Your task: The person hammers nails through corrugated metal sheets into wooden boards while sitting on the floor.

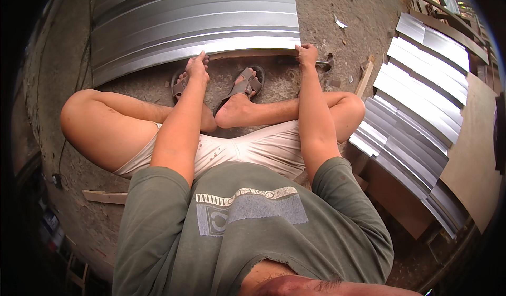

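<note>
In front of me lies a wide stack of ribbed silver metal sheets (195,19), its long near edge just past my sandalled feet. My right hand (307,55) pinches the near right corner of the closest sheet between thumb and fingers. Further left along that same edge, my left hand (197,68) is closed at the rim, thumb on top; its fingers are partly hidden. A hammer (328,62) lies on the ground just right of my right wrist, part of its handle behind the wrist.
To my right lie overlapping rows of shiny metal pieces (421,80), beside a tan board (474,148). A narrow wooden strip (365,77) rests near my right knee. Another wood piece (105,196) sits at left behind my knee. A white scrap (340,22) lies on the rough floor.
</note>
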The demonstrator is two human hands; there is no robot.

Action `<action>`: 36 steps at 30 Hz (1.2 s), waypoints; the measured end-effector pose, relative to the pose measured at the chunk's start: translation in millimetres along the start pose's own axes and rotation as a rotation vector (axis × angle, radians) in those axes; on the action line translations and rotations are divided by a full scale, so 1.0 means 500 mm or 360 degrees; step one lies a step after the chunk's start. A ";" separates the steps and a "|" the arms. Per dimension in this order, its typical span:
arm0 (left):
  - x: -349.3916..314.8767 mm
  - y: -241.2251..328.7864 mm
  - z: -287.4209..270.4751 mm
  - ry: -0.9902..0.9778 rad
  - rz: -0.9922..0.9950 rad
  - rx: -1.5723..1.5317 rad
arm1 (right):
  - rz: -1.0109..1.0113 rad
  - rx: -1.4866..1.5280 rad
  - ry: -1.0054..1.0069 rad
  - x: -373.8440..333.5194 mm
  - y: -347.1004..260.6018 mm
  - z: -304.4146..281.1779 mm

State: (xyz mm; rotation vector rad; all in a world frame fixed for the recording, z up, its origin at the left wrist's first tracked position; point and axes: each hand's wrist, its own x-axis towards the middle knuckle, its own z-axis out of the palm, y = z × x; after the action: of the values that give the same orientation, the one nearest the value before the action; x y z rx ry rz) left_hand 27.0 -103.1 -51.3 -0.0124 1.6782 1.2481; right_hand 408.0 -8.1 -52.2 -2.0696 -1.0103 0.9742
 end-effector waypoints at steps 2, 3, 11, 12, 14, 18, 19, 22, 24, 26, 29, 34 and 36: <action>-0.032 0.015 0.035 0.0216 0.0134 0.0457 | 0.0022 -0.0072 0.0005 0.014 0.013 -0.031; -0.056 0.022 0.063 0.0461 0.0305 0.0884 | 0.0123 0.0049 -0.0008 0.016 0.022 -0.049; -0.101 -0.001 0.175 -0.0556 0.1981 0.2396 | 0.0336 0.0206 -0.0051 -0.033 -0.031 -0.020; -0.113 -0.016 0.206 -0.0619 0.1837 0.2559 | 0.0359 0.0170 -0.0116 -0.016 -0.019 -0.034; -0.129 -0.037 0.238 -0.0735 0.1496 0.2908 | 0.0249 0.0128 0.0045 -0.020 -0.005 -0.022; -0.119 -0.066 0.246 -0.0631 0.1723 0.2731 | -0.0060 -0.0020 0.0215 -0.006 0.026 -0.026; -0.119 -0.068 0.249 -0.0631 0.1707 0.2736 | -0.0055 -0.0061 0.0234 -0.005 0.027 -0.025; -0.111 -0.077 0.247 -0.0544 0.1701 0.2752 | -0.0005 -0.0141 0.0228 -0.016 0.004 -0.016; -0.088 -0.075 0.219 -0.0474 0.1661 0.2752 | 0.0082 -0.0140 0.0121 -0.051 -0.041 0.014; -0.109 -0.074 0.252 -0.0538 0.1669 0.2660 | 0.0001 -0.0105 0.0252 -0.021 -0.018 -0.012; -0.113 -0.072 0.258 -0.0571 0.1638 0.2623 | 0.0062 0.0059 0.0117 -0.007 -0.005 -0.026; -0.109 -0.080 0.262 -0.0433 0.1700 0.2782 | 0.0026 0.0028 0.0121 -0.002 0.002 -0.026; -0.108 -0.082 0.264 -0.0439 0.1711 0.2736 | 0.0016 -0.0007 0.0103 -0.001 -0.002 -0.034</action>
State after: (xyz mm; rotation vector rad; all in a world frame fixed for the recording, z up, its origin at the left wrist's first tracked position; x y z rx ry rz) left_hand 166.5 -54.4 -37.9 2.1352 1.9849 -0.0105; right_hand 421.3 -11.7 -42.5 -2.0978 -0.9703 0.9045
